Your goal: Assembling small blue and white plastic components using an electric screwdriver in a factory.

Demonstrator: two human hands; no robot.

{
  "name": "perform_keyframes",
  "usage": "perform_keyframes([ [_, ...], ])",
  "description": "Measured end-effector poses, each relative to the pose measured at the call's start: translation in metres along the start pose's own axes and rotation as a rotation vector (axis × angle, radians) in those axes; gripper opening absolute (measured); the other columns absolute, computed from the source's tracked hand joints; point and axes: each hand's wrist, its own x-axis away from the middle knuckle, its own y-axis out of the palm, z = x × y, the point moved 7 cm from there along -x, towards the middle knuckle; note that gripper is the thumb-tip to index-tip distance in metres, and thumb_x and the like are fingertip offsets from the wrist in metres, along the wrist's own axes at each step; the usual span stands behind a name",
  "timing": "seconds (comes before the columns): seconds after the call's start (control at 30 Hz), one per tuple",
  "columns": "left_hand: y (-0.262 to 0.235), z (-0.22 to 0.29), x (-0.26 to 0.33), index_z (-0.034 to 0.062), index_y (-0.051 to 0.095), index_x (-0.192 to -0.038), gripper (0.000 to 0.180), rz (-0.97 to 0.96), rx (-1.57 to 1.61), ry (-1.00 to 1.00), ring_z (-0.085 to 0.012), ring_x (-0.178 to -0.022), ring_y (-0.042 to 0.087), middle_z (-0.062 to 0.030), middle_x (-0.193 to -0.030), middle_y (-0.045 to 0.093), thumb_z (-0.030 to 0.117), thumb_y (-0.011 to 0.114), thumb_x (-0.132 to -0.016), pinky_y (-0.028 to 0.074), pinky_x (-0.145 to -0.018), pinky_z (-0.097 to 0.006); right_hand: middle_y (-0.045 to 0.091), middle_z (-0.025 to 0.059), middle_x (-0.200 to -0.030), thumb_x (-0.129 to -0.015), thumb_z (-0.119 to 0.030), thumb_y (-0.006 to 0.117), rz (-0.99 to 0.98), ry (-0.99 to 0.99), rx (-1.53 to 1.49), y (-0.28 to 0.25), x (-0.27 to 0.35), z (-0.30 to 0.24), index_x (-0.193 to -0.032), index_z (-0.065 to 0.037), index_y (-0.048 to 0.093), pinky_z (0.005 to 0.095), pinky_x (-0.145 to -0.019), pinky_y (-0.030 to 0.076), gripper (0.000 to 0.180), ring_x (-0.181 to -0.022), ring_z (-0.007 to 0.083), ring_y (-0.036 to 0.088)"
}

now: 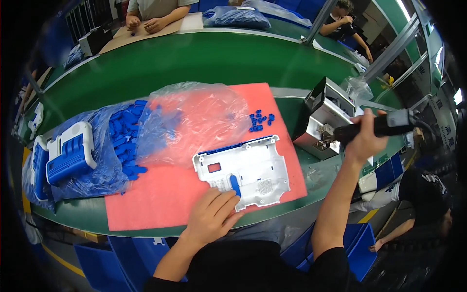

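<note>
A white plastic housing point(253, 168) lies inside-up on the pink foam sheet point(146, 209), a blue strip along its far edge. My left hand point(209, 214) is closed at its near left edge, fingertips against a small blue plastic piece point(235, 185) in the shell; the exact grip is partly hidden. In my right hand point(366, 138) is a black electric screwdriver point(382, 125), held level with its tip pointing left. That tip is at the front of a metal screw feeder point(323, 119) on the right of the bench.
Left on the bench, a bag holds many blue plastic parts point(124, 131), with white-and-blue housings point(73, 153) on it. Clear plastic film point(194, 117) covers part of the foam. Small blue pieces point(260, 120) lie near the feeder. Beyond the green conveyor belt point(219, 58), other people sit working.
</note>
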Motion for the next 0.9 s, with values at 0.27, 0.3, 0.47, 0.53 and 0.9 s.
perform_keyframes([
  [0.27, -0.003, -0.007, 0.003, -0.0001, 0.062, -0.088, 0.035, 0.014, -0.044, -0.081, -0.0283, -0.088, 0.054, -0.0102, -0.095, 0.059, 0.024, 0.075, -0.067, 0.046, -0.082, -0.039, 0.051, 0.0055, -0.064, -0.079, 0.002, 0.06, -0.165, 0.176, -0.132, -0.004, 0.052, -0.017, -0.114, 0.003, 0.042, 0.0274, -0.048, 0.044, 0.039, -0.047, 0.0128, 0.049],
  [0.3, -0.003, -0.008, 0.001, -0.0001, 0.062, -0.088, 0.035, 0.009, -0.055, -0.112, -0.0283, -0.088, 0.054, -0.0102, -0.095, 0.059, 0.024, 0.075, -0.067, 0.046, -0.082, -0.039, 0.049, 0.0052, -0.062, -0.08, 0.0, 0.058, -0.145, 0.178, -0.185, -0.002, 0.066, -0.043, -0.118, 0.002, 0.039, 0.0295, -0.05, 0.044, 0.043, -0.046, 0.0126, 0.047],
  [0.47, -0.001, -0.009, 0.0, -0.0001, 0.058, -0.092, 0.037, -0.02, 0.011, -0.058, -0.0276, -0.093, 0.052, -0.0102, -0.098, 0.056, 0.025, 0.073, -0.07, 0.043, -0.089, -0.041, 0.048, 0.0078, -0.064, -0.087, -0.034, 0.051, -0.263, 0.524, -0.688, 0.004, 0.146, -0.07, -0.109, -0.005, 0.048, 0.0417, -0.06, 0.047, 0.036, -0.054, 0.0218, 0.05],
  [0.53, 0.002, -0.011, 0.001, 0.0008, 0.057, -0.093, 0.037, -0.034, 0.019, -0.081, -0.0273, -0.095, 0.051, -0.0102, -0.097, 0.054, 0.026, 0.072, -0.07, 0.041, -0.092, -0.041, 0.05, 0.0093, -0.069, -0.084, -0.027, 0.058, -0.387, 0.431, -0.564, 0.018, 0.165, -0.082, -0.109, -0.004, 0.041, 0.041, -0.061, 0.049, 0.038, -0.056, 0.0238, 0.053],
  [0.9, 0.003, -0.014, 0.005, 0.0023, 0.06, -0.095, 0.04, -0.058, 0.027, -0.107, -0.0263, -0.093, 0.054, -0.0077, -0.099, 0.057, 0.026, 0.075, -0.066, 0.043, -0.09, -0.041, 0.043, 0.0029, -0.063, -0.083, -0.013, 0.056, -0.476, 0.236, -0.226, 0.054, 0.194, -0.089, -0.128, -0.006, 0.027, 0.0298, -0.048, 0.046, 0.054, -0.045, 0.0122, 0.046],
])
